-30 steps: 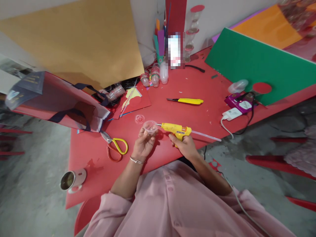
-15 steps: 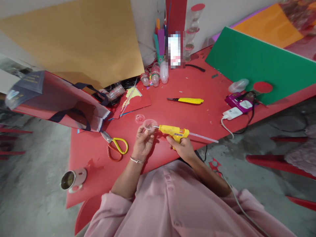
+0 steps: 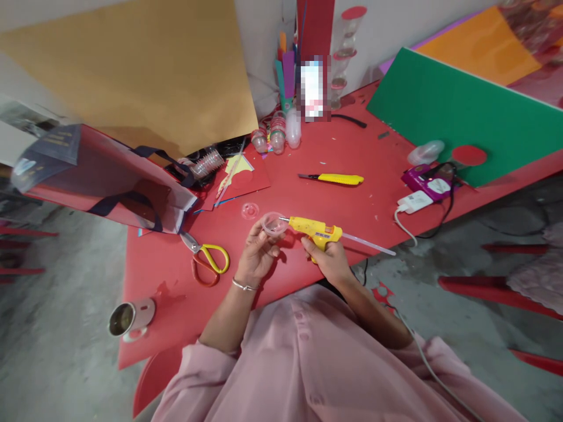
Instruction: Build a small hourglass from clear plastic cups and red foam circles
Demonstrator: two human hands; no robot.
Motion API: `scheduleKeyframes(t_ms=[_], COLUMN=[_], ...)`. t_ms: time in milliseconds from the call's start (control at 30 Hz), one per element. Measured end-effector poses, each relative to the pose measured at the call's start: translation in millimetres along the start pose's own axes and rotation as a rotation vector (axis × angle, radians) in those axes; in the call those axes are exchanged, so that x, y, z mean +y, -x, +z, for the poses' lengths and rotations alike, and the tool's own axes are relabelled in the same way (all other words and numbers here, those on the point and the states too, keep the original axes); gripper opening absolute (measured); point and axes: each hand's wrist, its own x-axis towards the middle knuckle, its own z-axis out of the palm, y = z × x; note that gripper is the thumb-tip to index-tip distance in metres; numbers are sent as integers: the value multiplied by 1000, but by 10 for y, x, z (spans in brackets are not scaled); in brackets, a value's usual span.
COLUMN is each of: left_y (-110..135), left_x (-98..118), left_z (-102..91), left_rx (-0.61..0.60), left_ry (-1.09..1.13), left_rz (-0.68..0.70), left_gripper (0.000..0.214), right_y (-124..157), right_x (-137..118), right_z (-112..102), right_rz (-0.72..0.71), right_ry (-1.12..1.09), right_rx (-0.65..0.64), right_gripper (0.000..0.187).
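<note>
My left hand (image 3: 257, 253) pinches a small clear plastic cup (image 3: 273, 225) by its side, its round mouth facing up and tilted. In my right hand (image 3: 329, 258) is a yellow hot glue gun (image 3: 313, 227), fingers wrapped round its handle. The metal nozzle reaches the cup's rim at the right; whether it touches I cannot tell. A clear glue stick (image 3: 369, 243) sticks out of the gun's back. Just beyond my left hand, a clear round plastic lid (image 3: 250, 211) lies on the red table (image 3: 281, 281).
Scissors (image 3: 206, 261) and a mug (image 3: 132, 318) are at the left, near a large bag (image 3: 105, 176). A yellow box cutter (image 3: 336, 179) lies ahead. A purple box (image 3: 433, 183) with a white plug and cables sits right, by a green board (image 3: 461, 111). Stacked plastic cups (image 3: 278, 135) stand behind.
The cup in my left hand has shifted slightly right and tips more toward the gun. The glue gun has moved a little right, its nozzle now at the cup's rim.
</note>
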Motion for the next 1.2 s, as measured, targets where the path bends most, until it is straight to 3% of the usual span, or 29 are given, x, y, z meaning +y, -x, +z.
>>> scheduleKeyframes(t_ms=[333, 933, 1200], left_y=[2, 12, 0], left_x=[8, 14, 13], left_z=[-2, -8, -6], left_rx=[-64, -48, -79], left_ry=[-9, -17, -9], left_rz=[-23, -38, -25], left_gripper=[55, 50, 59], right_y=[23, 6, 10], right_x=[-76, -32, -60], right_z=[-17, -71, -54], right_rz=[11, 57, 63], right_ry=[-9, -78, -111], right_rx=[-5, -61, -67], right_gripper=[54, 53, 55])
